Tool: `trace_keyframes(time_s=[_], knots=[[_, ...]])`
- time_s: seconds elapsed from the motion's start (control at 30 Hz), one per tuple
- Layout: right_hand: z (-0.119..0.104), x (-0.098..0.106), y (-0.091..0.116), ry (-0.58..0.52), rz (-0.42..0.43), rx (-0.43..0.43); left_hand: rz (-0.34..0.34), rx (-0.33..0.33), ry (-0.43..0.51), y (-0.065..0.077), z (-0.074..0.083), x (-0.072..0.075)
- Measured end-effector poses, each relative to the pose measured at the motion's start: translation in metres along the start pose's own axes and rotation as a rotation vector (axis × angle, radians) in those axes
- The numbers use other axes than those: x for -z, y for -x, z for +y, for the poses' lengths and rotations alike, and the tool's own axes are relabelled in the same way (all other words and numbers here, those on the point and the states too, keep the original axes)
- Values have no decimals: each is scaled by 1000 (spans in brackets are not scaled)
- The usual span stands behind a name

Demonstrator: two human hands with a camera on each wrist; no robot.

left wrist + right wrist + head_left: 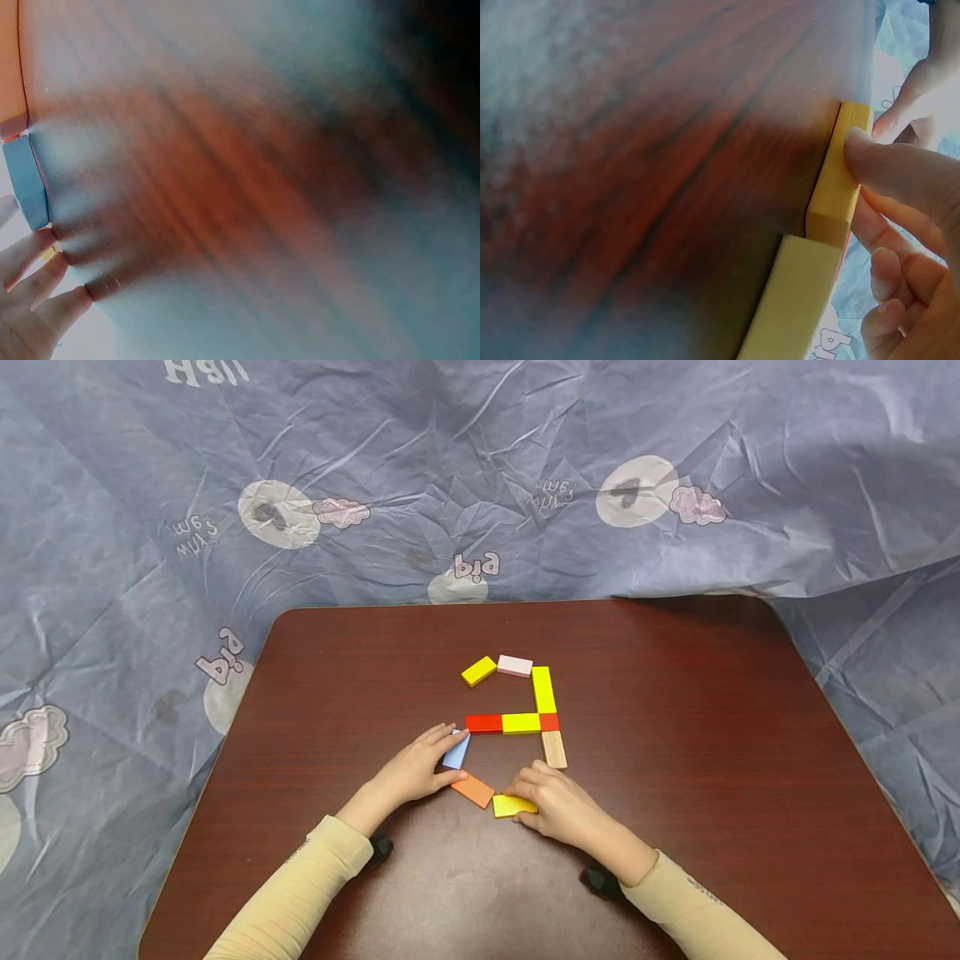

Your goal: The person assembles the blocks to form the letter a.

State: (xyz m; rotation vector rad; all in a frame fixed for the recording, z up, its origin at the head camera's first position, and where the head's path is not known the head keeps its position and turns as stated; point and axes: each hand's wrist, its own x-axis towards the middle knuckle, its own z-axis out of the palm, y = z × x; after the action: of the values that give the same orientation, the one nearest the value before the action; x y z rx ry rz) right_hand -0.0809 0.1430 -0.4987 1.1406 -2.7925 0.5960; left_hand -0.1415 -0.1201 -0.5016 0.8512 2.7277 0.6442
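My left hand (411,768) reaches in from the left with its fingers fairly straight. Its fingertips touch the light blue block (456,752), and the thumb rests at the orange block (472,790). In the left wrist view, fingers lie beside the blue block (26,184), with the orange block (11,67) above it. Across from it, my right hand (558,802) pinches a yellow block (512,807) lying flat beside the orange one. The right wrist view shows the thumb pressed on this yellow block (832,176); a pale block (789,300) stands close to its end.
Farther back, a red block (483,724), a yellow block (521,723) and a small red block (549,722) form a row. A plain wood block (554,749) lies below it; another yellow block (543,690), a pink block (515,666) and an angled yellow block (479,671) lie above.
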Motion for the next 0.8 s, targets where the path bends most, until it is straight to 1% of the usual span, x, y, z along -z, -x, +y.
trace_keyframes(time_s=[0.23, 0.3, 0.37, 0.43, 0.47, 0.57, 0.67, 0.73, 0.8], knots=[[0, -1, 1, -5, 22, -8, -1, 6, 3, 0, 0, 0], [0, 0, 2, -23, 31, -23, 4, 5, 4, 0, 0, 0], [1, 3, 4, -37, 62, -52, 6, 3, 4, 0, -1, -1], [2, 8, 7, -41, 118, -110, 6, 1, 3, 0, -1, -1], [3, 10, 9, -40, 149, -153, 6, -1, 2, 0, -1, -1], [7, 18, 18, -30, 222, -316, -1, 0, 2, 0, -1, -1], [10, 22, 28, -33, 247, -477, -1, 0, 1, 0, -2, -1], [11, 22, 34, -35, 246, -533, -3, 2, 2, 0, -1, -1], [11, 21, 40, -37, 230, -537, -2, 2, 3, 0, -1, -1]])
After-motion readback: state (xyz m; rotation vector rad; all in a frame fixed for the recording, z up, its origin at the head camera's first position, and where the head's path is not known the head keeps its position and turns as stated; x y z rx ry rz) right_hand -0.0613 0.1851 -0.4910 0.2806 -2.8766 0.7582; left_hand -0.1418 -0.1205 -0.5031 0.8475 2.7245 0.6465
